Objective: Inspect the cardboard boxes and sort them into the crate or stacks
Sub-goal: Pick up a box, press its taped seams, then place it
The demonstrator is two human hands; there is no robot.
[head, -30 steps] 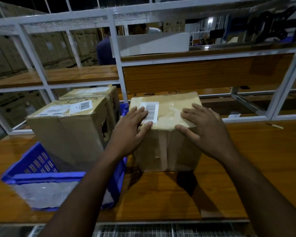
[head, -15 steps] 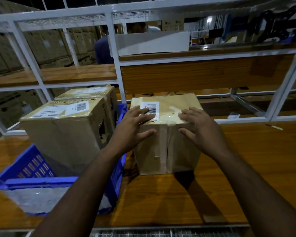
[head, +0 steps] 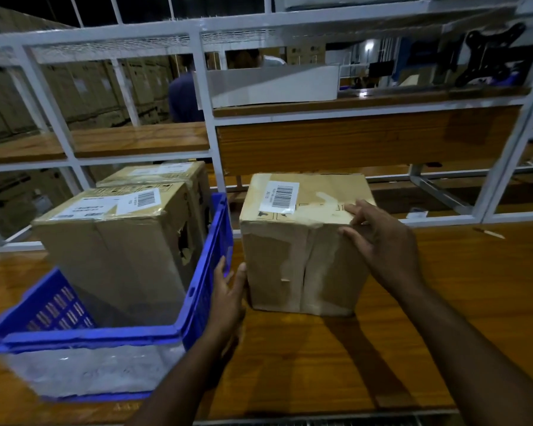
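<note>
A worn cardboard box (head: pixel 293 259) with a barcode label on top stands on the wooden table, just right of a blue crate (head: pixel 197 290). My right hand (head: pixel 382 244) rests on the box's top right corner, fingers spread over the edge. My left hand (head: pixel 228 293) sits low in the gap between the crate wall and the box's left side, thumb against the box. Two labelled cardboard boxes stand inside the crate: a torn one in front (head: pixel 114 241) and another behind it (head: pixel 163 176).
The wooden table (head: pixel 459 287) stretches to the right. A white metal frame (head: pixel 206 124) with wooden shelves rises behind it. A white tray (head: pixel 274 84) lies on the upper shelf. A person in blue stands beyond the frame (head: pixel 182 96).
My left hand has left the box's top and dropped to its lower left side, beside the crate. My right hand has slid to the top right corner. The view moved closer.
</note>
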